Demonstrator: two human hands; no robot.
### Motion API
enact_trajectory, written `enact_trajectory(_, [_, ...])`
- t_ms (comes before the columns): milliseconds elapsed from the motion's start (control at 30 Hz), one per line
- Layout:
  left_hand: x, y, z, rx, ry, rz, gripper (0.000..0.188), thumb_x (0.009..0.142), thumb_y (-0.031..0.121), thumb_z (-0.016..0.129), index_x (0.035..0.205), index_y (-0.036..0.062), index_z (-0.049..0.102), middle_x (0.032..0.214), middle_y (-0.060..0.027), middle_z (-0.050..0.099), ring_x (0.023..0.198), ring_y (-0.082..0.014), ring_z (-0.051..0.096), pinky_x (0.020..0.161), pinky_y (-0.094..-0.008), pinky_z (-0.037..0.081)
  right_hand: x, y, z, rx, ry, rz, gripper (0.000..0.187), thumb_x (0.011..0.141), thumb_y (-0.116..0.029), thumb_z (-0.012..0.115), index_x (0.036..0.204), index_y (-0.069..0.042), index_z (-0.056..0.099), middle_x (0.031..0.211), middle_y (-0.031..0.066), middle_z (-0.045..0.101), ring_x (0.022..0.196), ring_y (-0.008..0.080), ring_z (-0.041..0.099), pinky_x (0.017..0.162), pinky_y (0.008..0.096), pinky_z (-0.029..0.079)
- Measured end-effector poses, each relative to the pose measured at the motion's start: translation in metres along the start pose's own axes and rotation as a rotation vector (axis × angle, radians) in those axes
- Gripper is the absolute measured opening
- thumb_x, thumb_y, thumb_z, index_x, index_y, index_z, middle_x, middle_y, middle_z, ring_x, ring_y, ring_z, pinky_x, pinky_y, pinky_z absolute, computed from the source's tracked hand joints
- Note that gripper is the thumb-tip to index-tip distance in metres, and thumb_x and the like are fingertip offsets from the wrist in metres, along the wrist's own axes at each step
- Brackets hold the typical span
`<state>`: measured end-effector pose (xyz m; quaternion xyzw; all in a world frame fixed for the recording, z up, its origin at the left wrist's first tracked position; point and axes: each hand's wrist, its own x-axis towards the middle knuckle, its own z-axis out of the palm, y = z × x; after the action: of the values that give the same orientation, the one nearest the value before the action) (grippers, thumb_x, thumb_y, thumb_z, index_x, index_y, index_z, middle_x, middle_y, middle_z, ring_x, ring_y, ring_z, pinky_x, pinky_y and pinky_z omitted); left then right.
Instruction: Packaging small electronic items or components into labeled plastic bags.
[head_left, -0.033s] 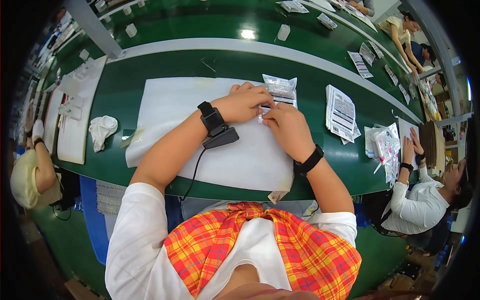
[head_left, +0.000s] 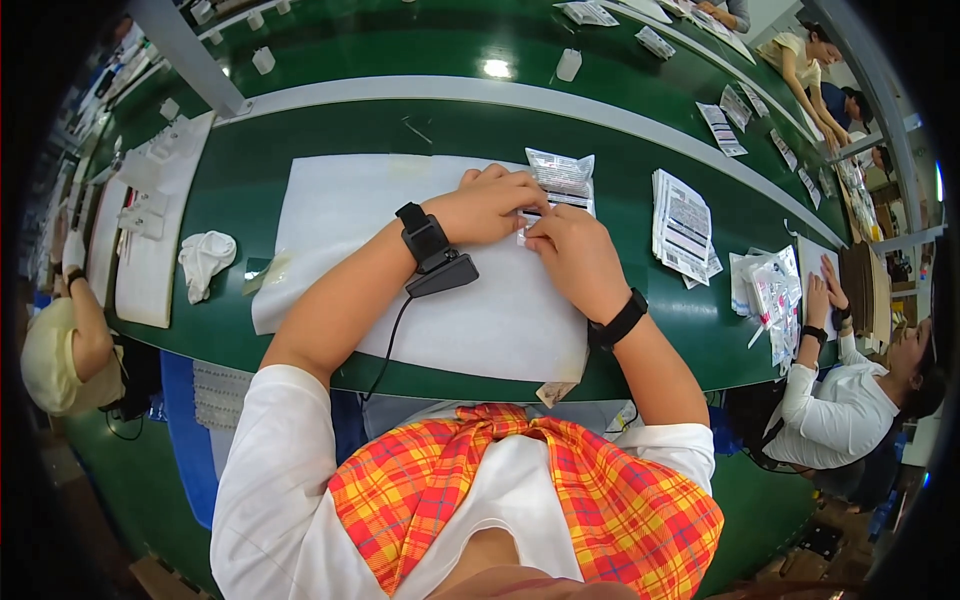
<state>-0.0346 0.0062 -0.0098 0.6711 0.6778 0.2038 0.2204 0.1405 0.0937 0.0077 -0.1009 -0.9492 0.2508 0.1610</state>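
A silver printed packet (head_left: 562, 170) lies near the far edge of a white sheet (head_left: 430, 340) on the green table. My left hand (head_left: 487, 207) curls over the packet's left side with bent fingers. From the right, my right hand (head_left: 580, 258) pinches at the packet's lower end. The fingertips of both hands almost meet there, and they partly hide the packet. A black strap with a small black box is on my left wrist, and a cable hangs from the box. Another black band circles my right wrist.
Right of the sheet lies a stack of printed packets (head_left: 682, 225), with a loose pile of silver packets (head_left: 770, 290) beyond it. A crumpled white cloth (head_left: 207, 265) rests at left. A grey rail (head_left: 420, 88) crosses behind. Co-workers sit at both sides.
My hands and the packet keep the same position. At far left, a co-worker's gloved hand has shifted slightly.
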Motion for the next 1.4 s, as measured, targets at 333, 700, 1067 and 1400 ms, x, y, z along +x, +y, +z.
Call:
enact_trajectory(333, [0.007, 0.001, 0.002, -0.003, 0.029, 0.030, 0.032, 0.088, 0.012, 0.057, 0.118, 0.0218, 0.061, 0.125, 0.0017, 0.055, 0.119, -0.0260, 0.043, 0.104, -0.0431, 0.025, -0.004, 0.012, -0.025, 0.027, -0.272, -0.114, 0.009, 0.078, 0.004, 0.054, 0.085, -0.001, 0.052, 0.089, 0.0140, 0.053, 0.084, 0.0346, 0.054, 0.074, 0.0399, 0.045])
enact_trajectory(700, [-0.003, 0.021, -0.008, -0.106, 0.034, -0.071, 0.028, 0.086, 0.018, 0.062, 0.113, 0.0174, 0.063, 0.112, 0.0003, 0.063, 0.112, -0.0242, 0.048, 0.099, -0.0402, 0.028, -0.398, 0.090, -0.141, 0.187, 0.597, 0.949, 0.014, 0.090, -0.009, 0.060, 0.101, -0.003, 0.055, 0.086, 0.0042, 0.052, 0.081, 0.0154, 0.052, 0.076, 0.0272, 0.044])
enact_trajectory(1067, [-0.011, 0.018, 0.007, 0.356, 0.389, 0.078, 0.029, 0.078, 0.029, 0.071, 0.105, 0.0177, 0.069, 0.103, -0.0026, 0.058, 0.101, -0.0241, 0.048, 0.089, -0.0405, 0.034, -0.125, 0.027, -0.102, -0.295, 0.396, 0.490, 0.027, 0.088, -0.013, 0.063, 0.110, 0.002, 0.062, 0.107, 0.0175, 0.064, 0.101, 0.0319, 0.061, 0.092, 0.0375, 0.045])
enact_trajectory(1400, [-0.018, 0.023, 0.007, 0.311, 0.355, 0.015, 0.051, 0.074, 0.047, 0.072, 0.113, 0.0151, 0.067, 0.105, -0.0066, 0.055, 0.101, -0.0266, 0.048, 0.085, -0.0392, 0.034, 0.016, 0.069, -0.041, -0.003, -0.225, 0.486, 0.042, 0.086, -0.027, 0.071, 0.114, 0.002, 0.059, 0.089, 0.0170, 0.064, 0.078, 0.0268, 0.062, 0.068, 0.0367, 0.050])
